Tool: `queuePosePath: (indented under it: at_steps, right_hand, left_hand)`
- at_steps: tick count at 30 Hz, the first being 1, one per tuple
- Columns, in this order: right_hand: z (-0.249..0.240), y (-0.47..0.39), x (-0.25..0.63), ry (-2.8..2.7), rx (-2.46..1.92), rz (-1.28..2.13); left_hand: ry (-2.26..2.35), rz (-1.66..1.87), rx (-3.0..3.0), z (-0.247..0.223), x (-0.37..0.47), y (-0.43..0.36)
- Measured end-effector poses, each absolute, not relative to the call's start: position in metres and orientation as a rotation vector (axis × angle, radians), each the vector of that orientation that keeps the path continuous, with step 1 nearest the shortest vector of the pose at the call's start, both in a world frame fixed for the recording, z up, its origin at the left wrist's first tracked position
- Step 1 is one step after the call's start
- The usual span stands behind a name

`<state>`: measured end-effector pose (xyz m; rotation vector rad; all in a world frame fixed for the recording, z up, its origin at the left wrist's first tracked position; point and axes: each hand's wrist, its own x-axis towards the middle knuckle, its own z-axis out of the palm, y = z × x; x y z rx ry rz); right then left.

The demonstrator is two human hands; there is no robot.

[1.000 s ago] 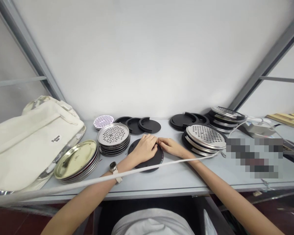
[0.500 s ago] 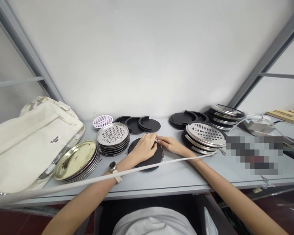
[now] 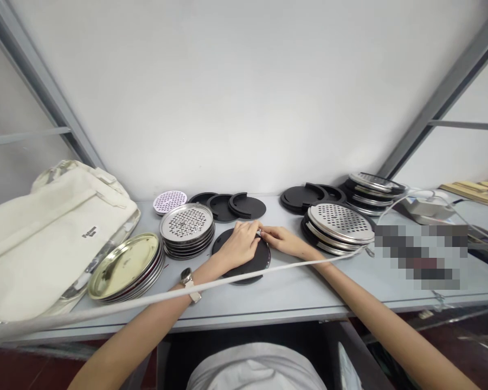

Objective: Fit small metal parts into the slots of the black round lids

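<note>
A round black disc lies flat on the table in front of me. My left hand rests across it, fingers bent together toward its far right rim. From the right, my right hand reaches the same rim with thumb and fingers pinched. Both sets of fingertips meet around a small pale, shiny bit, too small to name. The fingers cover that part of the rim. Just left of the disc stands a stack of round metal grater plates; to the right is another stack of grater plates.
Black rings and discs lie along the wall, with more black rings farther right. A purple perforated disc, gold-coloured lids and a cream bag are at left. A white cable crosses before my forearms.
Both hands stay at the disc's far right rim, with only a slight shift of the fingers. The view has moved a little; the stacks stand as before.
</note>
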<state>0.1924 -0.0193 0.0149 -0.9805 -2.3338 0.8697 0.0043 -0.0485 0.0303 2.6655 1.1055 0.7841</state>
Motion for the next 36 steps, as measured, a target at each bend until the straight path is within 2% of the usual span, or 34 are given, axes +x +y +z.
queuePosePath:
  at_steps: [29, 32, 36]
  right_hand:
    - [0.0083, -0.0173, 0.1922, -2.356, -1.065, 0.799]
    - [0.0095, -0.0177, 0.1918, -2.333, -1.073, 0.795]
    - [0.0107, -0.0188, 0.1914, -2.325, -1.074, 0.78]
  left_hand:
    - [1.046, 0.896, 2.517, 0.03, 0.002, -0.0455]
    - [1.165, 0.929, 2.55, 0.0288, 0.0033, -0.0471]
    - [1.547, 0.835, 2.543, 0.0271, 0.0051, -0.0484]
